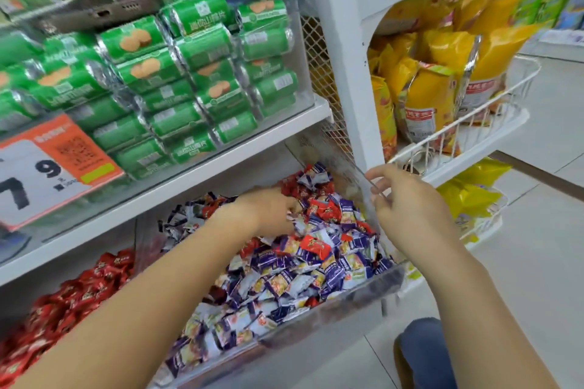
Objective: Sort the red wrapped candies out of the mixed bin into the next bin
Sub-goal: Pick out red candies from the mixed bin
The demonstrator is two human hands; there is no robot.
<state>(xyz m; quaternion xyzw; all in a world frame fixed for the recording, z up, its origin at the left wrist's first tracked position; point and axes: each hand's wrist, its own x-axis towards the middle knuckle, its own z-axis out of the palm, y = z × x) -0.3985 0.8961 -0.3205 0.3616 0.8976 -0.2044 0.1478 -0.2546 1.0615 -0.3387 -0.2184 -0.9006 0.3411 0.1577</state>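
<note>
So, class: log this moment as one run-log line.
left hand: reaching into mixed bin | right hand: gripping bin's clear side wall | red candies: remain

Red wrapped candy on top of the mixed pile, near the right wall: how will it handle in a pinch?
The red wrapped candy looks small, so probably light. Its glossy wrapper may slip between fingers; the crimped ends look easier to pinch. It lies loose on purple candies, so a push would likely slide it or bury it rather than roll it.
</note>
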